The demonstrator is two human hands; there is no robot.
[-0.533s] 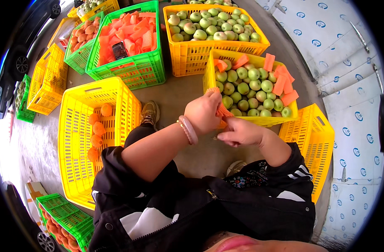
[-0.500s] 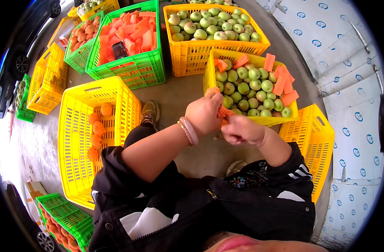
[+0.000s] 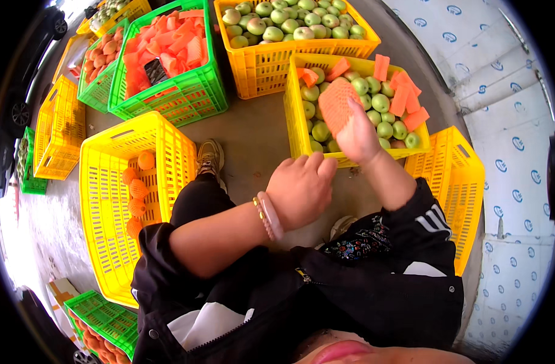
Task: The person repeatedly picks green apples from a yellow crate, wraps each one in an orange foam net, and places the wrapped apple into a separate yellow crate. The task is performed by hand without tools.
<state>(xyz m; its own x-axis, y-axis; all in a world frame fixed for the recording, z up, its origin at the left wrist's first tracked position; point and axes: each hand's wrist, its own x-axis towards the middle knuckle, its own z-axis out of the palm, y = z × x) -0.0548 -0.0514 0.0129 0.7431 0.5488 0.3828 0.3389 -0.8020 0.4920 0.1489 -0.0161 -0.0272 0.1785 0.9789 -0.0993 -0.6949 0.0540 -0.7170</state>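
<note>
Orange foam net [image 3: 338, 104]: resting at the right hand [image 3: 359, 138], above the yellow crate [image 3: 294, 118] of green apples [image 3: 385, 130]. Right thumb lying along the net; other fingers hiding, spread or pinching, cannot tell. Left hand [image 3: 298, 187]: hanging near that crate, fingers lying curled inward, palm hiding. Step, seemingly: sleeving fruit. Next move: probably calling for opening the net around an apple.

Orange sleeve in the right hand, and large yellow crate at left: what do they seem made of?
Orange sleeve: probably soft foam, matte, given its fine netted texture.
Yellow crate: likely hard moulded plastic, slightly glossy, given its regular slots.
</note>
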